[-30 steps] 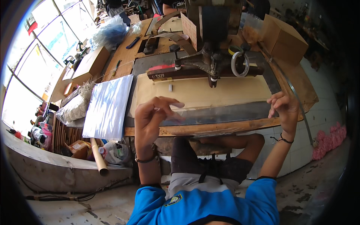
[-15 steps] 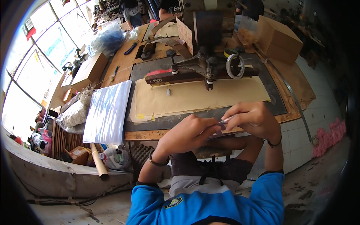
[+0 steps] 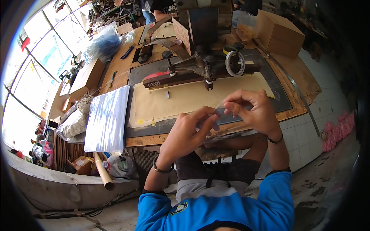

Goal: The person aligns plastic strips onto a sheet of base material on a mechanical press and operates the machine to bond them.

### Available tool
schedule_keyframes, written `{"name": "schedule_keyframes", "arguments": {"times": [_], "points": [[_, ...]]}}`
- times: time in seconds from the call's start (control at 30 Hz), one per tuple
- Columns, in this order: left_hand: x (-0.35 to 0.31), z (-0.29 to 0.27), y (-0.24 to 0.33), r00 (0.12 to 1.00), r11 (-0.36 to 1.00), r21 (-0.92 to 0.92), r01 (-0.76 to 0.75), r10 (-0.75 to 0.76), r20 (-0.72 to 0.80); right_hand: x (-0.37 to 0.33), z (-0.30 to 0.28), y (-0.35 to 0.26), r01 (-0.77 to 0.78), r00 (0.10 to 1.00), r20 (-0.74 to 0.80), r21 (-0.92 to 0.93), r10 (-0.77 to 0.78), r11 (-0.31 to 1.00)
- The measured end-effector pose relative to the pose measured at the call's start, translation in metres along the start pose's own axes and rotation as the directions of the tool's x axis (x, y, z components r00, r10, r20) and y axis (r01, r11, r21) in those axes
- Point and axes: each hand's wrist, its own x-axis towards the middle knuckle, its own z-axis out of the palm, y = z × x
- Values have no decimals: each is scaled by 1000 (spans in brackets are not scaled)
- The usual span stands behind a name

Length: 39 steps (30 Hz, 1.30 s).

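Observation:
Both hands are raised over the near edge of the workbench (image 3: 173, 138). My left hand (image 3: 189, 129) is closed, pinching a small, thin, see-through strip (image 3: 220, 111); a pale bluish bit of it shows below the thumb. Opposite, my right hand (image 3: 252, 111) has its thumb and forefinger pressed together at the strip's other end. What the strip is made of cannot be told. Beyond the hands, a large cream sheet (image 3: 185, 103) lies on a dark mat, with a small grey block (image 3: 167, 94) on it. A dark metal press bar (image 3: 200, 75) with clamp knobs crosses above the sheet.
A stack of clear plastic-covered sheets (image 3: 106, 119) overhangs the bench's left edge. A roll of clear tape (image 3: 235, 64) leans on the press bar. Cardboard boxes (image 3: 278, 34) stand at far right and left. A long metal strip (image 3: 295, 88) lies along the right side. Other people stand at the back.
My right hand has risen and drawn slightly away from the left, with a thin edge of the strip now showing between them. The whole view has shifted a little.

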Motion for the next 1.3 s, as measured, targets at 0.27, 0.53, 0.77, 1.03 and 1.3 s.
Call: {"name": "schedule_keyframes", "arguments": {"times": [0.27,0.53,0.77,1.03,1.3], "points": [[5,6,-2,978,981,108,-163,176,-115,1,8,3,136,991,17,-37,-136,990],[8,13,-3,951,963,154,-220,247,-184,2,9,3,168,986,1,-82,-168,982],[1,7,-11,985,974,201,-101,126,-115,1,-2,10,174,975,-107,-173,-194,969],[-5,-8,-21,999,977,215,3,7,-46,-6,-55,27,104,931,-335,-137,-145,985],[-6,-24,-23,995,980,194,36,-16,-103,-24,-100,40,13,871,-486,-127,-73,992]]}}
